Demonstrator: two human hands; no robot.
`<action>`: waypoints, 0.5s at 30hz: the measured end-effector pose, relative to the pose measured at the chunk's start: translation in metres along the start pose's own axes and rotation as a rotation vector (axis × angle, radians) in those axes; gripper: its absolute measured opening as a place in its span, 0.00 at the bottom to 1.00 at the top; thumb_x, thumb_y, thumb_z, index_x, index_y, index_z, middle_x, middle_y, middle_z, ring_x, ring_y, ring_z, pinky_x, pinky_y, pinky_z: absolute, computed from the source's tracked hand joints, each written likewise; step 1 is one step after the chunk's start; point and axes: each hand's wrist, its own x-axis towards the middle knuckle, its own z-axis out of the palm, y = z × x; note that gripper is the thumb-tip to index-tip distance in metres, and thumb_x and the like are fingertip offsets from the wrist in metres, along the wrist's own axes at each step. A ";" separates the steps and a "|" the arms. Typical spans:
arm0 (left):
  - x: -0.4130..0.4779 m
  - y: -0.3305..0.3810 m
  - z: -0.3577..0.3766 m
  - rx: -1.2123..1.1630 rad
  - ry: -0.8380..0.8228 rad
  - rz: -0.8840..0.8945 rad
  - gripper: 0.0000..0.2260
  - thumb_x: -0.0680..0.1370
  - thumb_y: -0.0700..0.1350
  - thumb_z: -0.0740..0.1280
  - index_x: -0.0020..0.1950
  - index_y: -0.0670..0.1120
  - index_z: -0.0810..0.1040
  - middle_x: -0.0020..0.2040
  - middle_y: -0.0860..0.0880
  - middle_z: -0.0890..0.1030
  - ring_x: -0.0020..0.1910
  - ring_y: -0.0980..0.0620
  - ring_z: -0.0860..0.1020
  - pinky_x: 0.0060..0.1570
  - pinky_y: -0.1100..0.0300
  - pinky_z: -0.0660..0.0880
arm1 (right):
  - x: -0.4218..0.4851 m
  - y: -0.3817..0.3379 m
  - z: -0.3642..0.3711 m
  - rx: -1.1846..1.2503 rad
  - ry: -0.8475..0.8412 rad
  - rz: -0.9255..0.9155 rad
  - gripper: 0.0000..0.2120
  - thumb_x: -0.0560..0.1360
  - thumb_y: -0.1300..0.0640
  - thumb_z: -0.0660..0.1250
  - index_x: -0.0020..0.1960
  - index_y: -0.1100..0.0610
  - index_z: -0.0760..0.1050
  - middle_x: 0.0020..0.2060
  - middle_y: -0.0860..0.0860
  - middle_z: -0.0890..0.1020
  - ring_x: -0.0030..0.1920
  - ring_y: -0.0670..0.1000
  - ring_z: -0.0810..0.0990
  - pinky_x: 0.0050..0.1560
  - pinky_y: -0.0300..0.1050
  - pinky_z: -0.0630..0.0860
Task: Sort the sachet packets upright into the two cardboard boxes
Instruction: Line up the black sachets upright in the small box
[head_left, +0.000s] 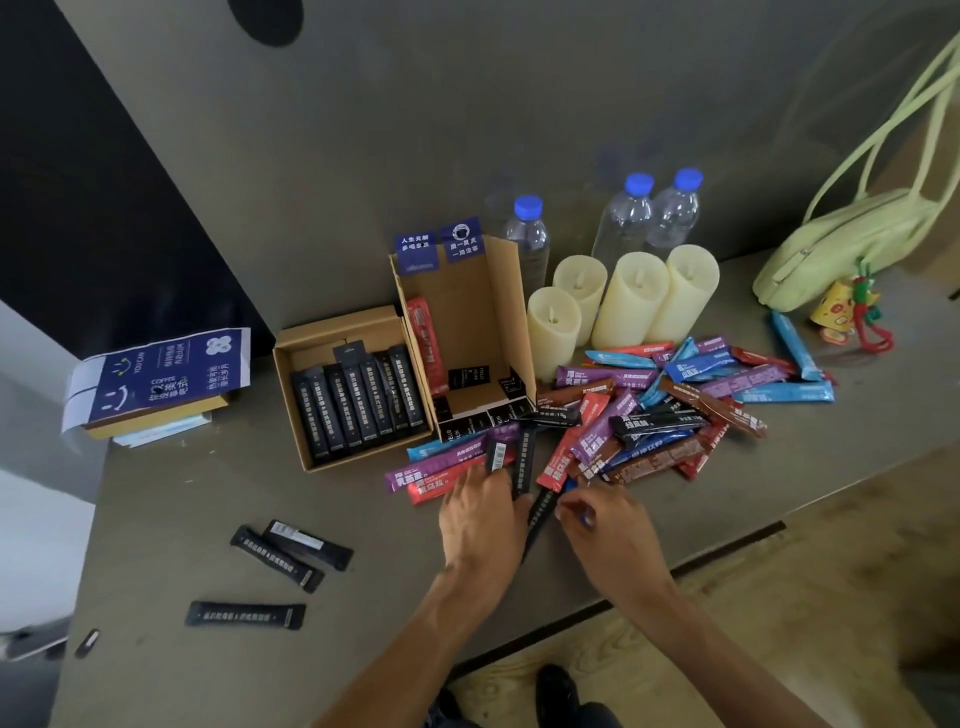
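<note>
A low cardboard box (291, 358) holds a row of black sachets (358, 400) standing upright. Beside it a taller open box (511, 291) has one red sachet (427, 340) leaning on its left wall. A heap of coloured sachets (675, 410) spreads to the right of the boxes. My left hand (480, 519) holds black sachets (511, 457) at the heap's near edge. My right hand (605, 525) pinches a blue sachet (586, 515), with another black sachet (540, 514) lying between the hands. Three black sachets (280, 556) lie loose at the near left.
Several cream pillar candles (628, 301) and three water bottles (623, 218) stand behind the heap. A green bag (852, 244) with a charm sits at the far right. A blue printed box sleeve (161, 379) lies on papers at the left. The table edge (727, 556) runs near my right hand.
</note>
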 end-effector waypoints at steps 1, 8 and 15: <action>0.002 0.003 0.001 0.012 -0.008 -0.025 0.07 0.77 0.49 0.70 0.51 0.47 0.80 0.50 0.51 0.78 0.51 0.50 0.78 0.50 0.56 0.76 | 0.001 0.000 -0.001 0.001 0.006 -0.008 0.02 0.77 0.55 0.70 0.46 0.49 0.81 0.41 0.39 0.77 0.44 0.40 0.73 0.39 0.30 0.67; 0.001 -0.002 -0.012 -0.118 -0.060 -0.145 0.04 0.78 0.48 0.68 0.46 0.50 0.81 0.39 0.57 0.78 0.34 0.61 0.75 0.32 0.66 0.68 | 0.014 -0.008 -0.010 0.061 -0.002 -0.023 0.03 0.78 0.56 0.69 0.46 0.50 0.81 0.38 0.39 0.78 0.42 0.40 0.77 0.39 0.31 0.68; -0.014 -0.027 -0.047 -0.388 -0.098 -0.159 0.04 0.74 0.46 0.73 0.40 0.52 0.83 0.33 0.59 0.81 0.33 0.67 0.76 0.31 0.72 0.68 | 0.031 -0.059 -0.023 0.379 -0.178 -0.017 0.09 0.78 0.51 0.70 0.40 0.52 0.82 0.33 0.45 0.82 0.34 0.41 0.79 0.36 0.34 0.72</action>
